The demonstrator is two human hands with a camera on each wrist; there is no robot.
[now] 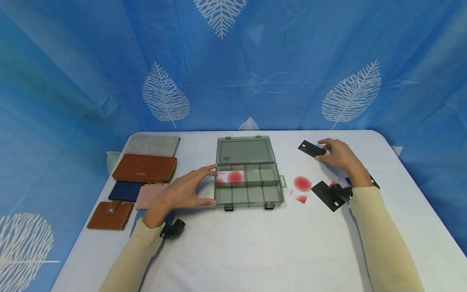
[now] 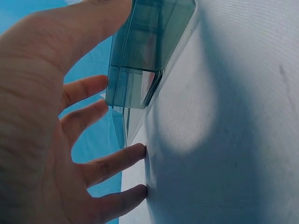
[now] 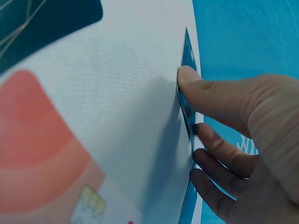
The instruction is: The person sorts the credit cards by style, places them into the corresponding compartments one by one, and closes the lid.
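Your right hand [image 1: 337, 156] pinches a thin, dark, rigid card [image 1: 311, 149] at the far right of the white cloth-covered table [image 1: 255, 243]: the thumb presses one face and the fingers curl behind the other, as the right wrist view shows with the card [image 3: 188, 107] tilted up on its edge off the weave. The card is flat and rectangular with a smooth sheen.

Your left hand [image 1: 180, 194] is spread at the left end of the smoky translucent plastic organiser box [image 1: 248, 184], fingers straight and apart, thumb at the near corner and forefinger at the far corner. In the left wrist view the thumb lies against the box wall [image 2: 140, 70] and the lower fingertips [image 2: 138, 154] touch the cloth.

The box is shallow, divided into small square compartments, with its hinged lid [image 1: 245, 150] lying open behind. A white card with a red disc [image 1: 230, 177] lies in the far-left compartments.

Between box and right hand lie two more white-and-red cards [image 1: 301, 187] and another dark card [image 1: 328, 194], all flat.

At the left edge sit a grey felt pouch [image 1: 153, 144], a tan leather zip wallet [image 1: 145, 168], a navy wallet [image 1: 125, 191], a pink wallet [image 1: 147, 194] and a small brown snap wallet [image 1: 110, 215].
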